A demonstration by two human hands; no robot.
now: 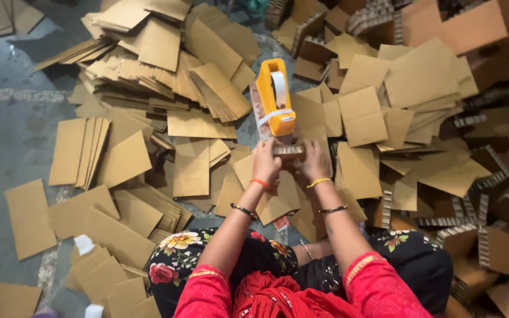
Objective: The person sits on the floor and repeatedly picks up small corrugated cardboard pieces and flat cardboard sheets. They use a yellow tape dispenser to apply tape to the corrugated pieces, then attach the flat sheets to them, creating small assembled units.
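Both hands sit close together, left hand (265,162) and right hand (313,162) pinching a small corrugated cardboard piece (288,151) right at the near end of the yellow tape dispenser (276,97). Looks like mid-run to me: a few folded-up cardboard assemblies (490,235) pile on the right, but loose flat cardboard sheets (166,65) cover most of the concrete floor (7,129), so I reckon plenty's left.

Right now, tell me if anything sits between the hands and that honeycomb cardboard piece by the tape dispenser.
Nothing visible does. The left hand and right hand already grip the honeycomb cardboard piece directly, just below the yellow tape dispenser.
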